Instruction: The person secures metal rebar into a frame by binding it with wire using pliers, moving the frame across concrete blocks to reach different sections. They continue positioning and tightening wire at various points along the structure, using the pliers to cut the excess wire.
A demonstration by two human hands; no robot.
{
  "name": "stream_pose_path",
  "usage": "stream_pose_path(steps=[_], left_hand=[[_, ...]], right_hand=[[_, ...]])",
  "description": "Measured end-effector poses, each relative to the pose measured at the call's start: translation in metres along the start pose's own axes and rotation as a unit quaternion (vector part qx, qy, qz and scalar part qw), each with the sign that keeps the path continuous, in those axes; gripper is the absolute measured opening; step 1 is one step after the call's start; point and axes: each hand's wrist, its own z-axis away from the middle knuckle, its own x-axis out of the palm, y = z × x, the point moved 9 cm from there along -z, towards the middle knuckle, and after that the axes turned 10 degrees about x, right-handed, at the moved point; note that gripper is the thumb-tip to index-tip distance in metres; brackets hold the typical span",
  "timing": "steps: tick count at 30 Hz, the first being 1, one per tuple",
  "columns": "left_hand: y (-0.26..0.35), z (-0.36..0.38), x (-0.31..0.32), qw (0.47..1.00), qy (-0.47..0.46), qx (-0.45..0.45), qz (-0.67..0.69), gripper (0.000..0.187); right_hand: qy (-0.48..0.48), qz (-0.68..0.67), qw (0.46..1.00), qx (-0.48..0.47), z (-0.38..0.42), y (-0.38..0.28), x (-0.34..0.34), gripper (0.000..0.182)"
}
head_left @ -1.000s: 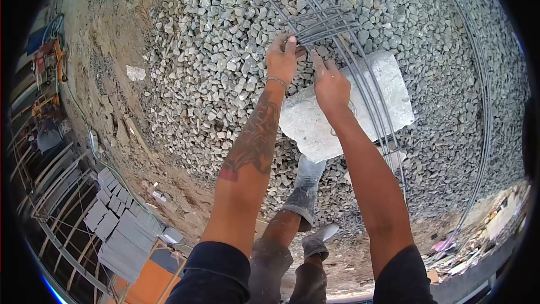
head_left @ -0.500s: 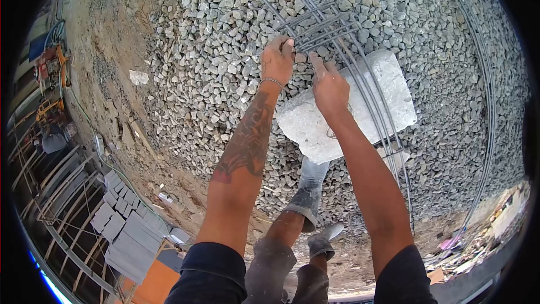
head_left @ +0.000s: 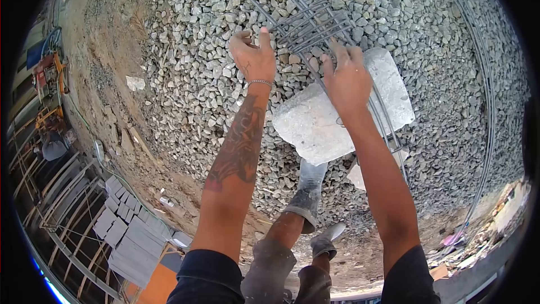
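Note:
Long grey steel bars (head_left: 387, 114) run from the top down across a white stone block (head_left: 315, 123), with several crosswise stirrups (head_left: 312, 25) bunched where they cross the gravel. My left hand (head_left: 254, 59) is just left of the bunch, its thumb raised and fingers curled apart, holding nothing that I can see. My right hand (head_left: 347, 79) is over the bars at the block's upper edge, its fingers bent down at the lower right side of the stirrups. What lies under its palm is hidden.
Grey gravel (head_left: 197, 67) surrounds the block. More long bars (head_left: 488, 90) curve down the right side. At the lower left are stacked grey blocks (head_left: 135, 247) and an orange panel (head_left: 159, 282). My boots (head_left: 312, 183) stand below the block.
My left hand has moved left, away from the stirrups, and its fingers have parted. My right hand has shifted right onto the bars. The stirrups look more spread out and the bars have shifted slightly.

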Motion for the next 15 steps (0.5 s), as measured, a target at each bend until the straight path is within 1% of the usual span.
stream_pose_path(steps=[2,3,4,5,6,7,8,9,10,11,13,14,15], left_hand=[[-0.011,0.033,0.013,0.981,-0.084,-0.164,0.055,0.04],[-0.006,0.059,0.033,0.961,-0.176,-0.182,0.115,0.039],[-0.002,0.087,0.055,0.928,-0.263,-0.197,0.177,0.039],[-0.006,0.096,0.065,0.928,-0.258,-0.2,0.181,0.039],[-0.006,0.104,0.08,0.9,-0.254,-0.248,0.253,0.037],[-0.007,0.11,0.093,0.865,-0.25,-0.291,0.323,0.035],[-0.01,0.112,0.099,0.863,-0.249,-0.293,0.327,0.035],[-0.009,0.113,0.098,0.839,-0.235,-0.329,0.365,0.032],[-0.009,0.114,0.099,0.811,-0.22,-0.363,0.402,0.031],[-0.01,0.113,0.098,0.81,-0.222,-0.365,0.402,0.031],[0.001,0.112,0.087,0.798,-0.262,-0.329,0.431,0.031],[-0.004,0.116,0.09,0.796,-0.263,-0.334,0.43,0.031],[-0.01,0.113,0.096,0.799,-0.247,-0.331,0.437,0.031]], right_hand=[[0.011,0.071,0.993,0.091,-0.028,0.028,-0.032,0.028],[0.013,0.073,0.993,0.09,-0.039,0.047,-0.026,0.028],[-0.005,0.103,0.995,0.001,-0.047,0.054,-0.006,0.027],[-0.026,0.134,0.987,-0.09,-0.047,0.051,0.007,0.027],[-0.026,0.14,0.985,-0.095,-0.047,0.045,0.002,0.027],[-0.074,0.157,0.983,-0.061,-0.049,0.046,0.005,0.028],[-0.122,0.171,0.977,-0.023,-0.048,0.049,0.009,0.028],[-0.091,0.157,0.983,-0.037,-0.046,0.043,0.003,0.028],[-0.091,0.157,0.983,-0.036,-0.047,0.042,0.0,0.028],[-0.105,0.171,0.979,-0.032,-0.051,0.046,-0.001,0.028],[-0.141,0.196,0.97,-0.015,-0.051,0.05,0.001,0.028],[-0.145,0.198,0.969,-0.013,-0.051,0.052,0.007,0.028],[-0.131,0.197,0.971,-0.033,-0.053,0.048,0.008,0.028]])
